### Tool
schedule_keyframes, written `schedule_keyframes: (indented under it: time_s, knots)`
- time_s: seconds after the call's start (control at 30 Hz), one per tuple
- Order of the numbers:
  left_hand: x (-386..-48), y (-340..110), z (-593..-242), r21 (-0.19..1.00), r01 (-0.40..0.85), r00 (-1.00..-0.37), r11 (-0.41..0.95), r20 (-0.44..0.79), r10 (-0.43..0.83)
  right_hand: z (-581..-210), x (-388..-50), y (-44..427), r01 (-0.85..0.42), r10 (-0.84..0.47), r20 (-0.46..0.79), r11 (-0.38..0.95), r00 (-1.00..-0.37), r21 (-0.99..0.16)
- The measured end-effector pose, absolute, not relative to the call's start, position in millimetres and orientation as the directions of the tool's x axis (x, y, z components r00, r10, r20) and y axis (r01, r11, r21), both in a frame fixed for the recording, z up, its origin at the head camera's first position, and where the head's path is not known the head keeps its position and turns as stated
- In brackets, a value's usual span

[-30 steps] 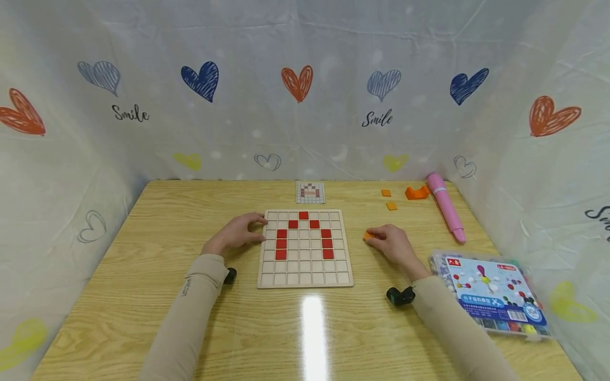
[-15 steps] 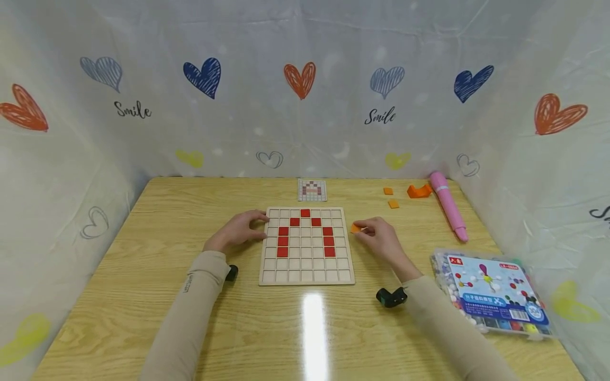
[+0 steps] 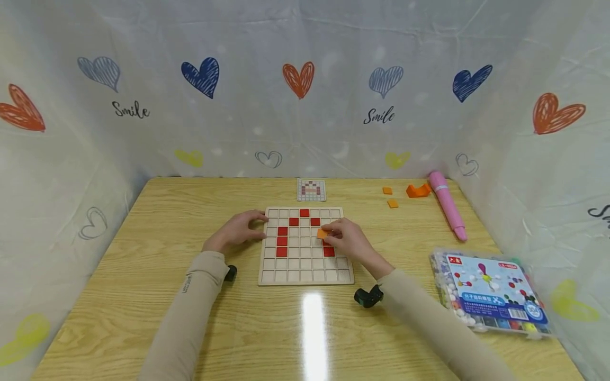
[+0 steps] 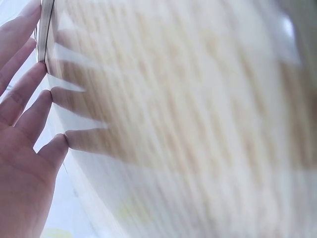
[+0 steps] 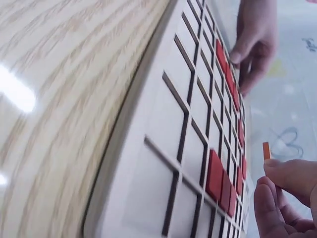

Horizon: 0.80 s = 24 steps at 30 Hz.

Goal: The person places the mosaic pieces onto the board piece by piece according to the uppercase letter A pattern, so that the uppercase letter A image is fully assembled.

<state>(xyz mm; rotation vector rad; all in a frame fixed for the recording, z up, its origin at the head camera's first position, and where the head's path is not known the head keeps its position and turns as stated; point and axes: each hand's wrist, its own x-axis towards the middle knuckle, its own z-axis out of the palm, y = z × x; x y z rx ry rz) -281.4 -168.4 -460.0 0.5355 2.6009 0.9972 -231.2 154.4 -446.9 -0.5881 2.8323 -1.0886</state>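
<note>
A square wooden grid board (image 3: 306,279) lies mid-table, with several red tiles (image 3: 282,241) set in its cells in an arch shape. Between thumb and fingers my right hand (image 3: 351,241) pinches an orange tile (image 3: 321,233), held above the board's right half. In the right wrist view that orange tile (image 5: 267,151) shows edge-on, raised off the grid. My left hand (image 3: 240,230) touches the board's left edge with fairly straight fingers; the left wrist view shows its fingers (image 4: 34,111) spread beside that edge. The right hand hides part of the board's right column of red tiles.
A small pattern card (image 3: 311,190) lies behind the board. At the back right are two loose orange tiles (image 3: 393,203), an orange notched block (image 3: 418,191) and a pink tube-shaped thing (image 3: 448,206). A clear plastic box of small parts (image 3: 493,291) sits at the right.
My right hand has carried the orange tile leftward from the table at the right to over the board. The left hand has stayed at the board's left edge.
</note>
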Motion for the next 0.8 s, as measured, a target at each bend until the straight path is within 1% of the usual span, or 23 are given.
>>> schedule_keyframes:
  time_s: [0.23, 0.37, 0.57, 0.8]
  knots:
    - [-281, -169, -460, 0.689, 0.231, -0.886, 0.686, -0.143, 0.442, -451, -236, 123, -0.357, -0.434, 0.044, 0.675, -0.900, -0.645]
    - [-280, -168, -459, 0.693, 0.223, -0.887, 0.685, -0.147, 0.438, -452, -241, 107, -0.380, -0.458, 0.045, 0.675, -0.888, -0.633]
    - [-279, -168, -458, 0.698, 0.222, -0.887, 0.680, -0.146, 0.439, -458, -245, 93, -0.366, -0.454, 0.021, 0.690, -0.891, -0.624]
    - [-280, -169, -459, 0.700, 0.224, -0.887, 0.678, -0.142, 0.440, -459, -245, 89, -0.354, -0.449, 0.008, 0.695, -0.894, -0.626]
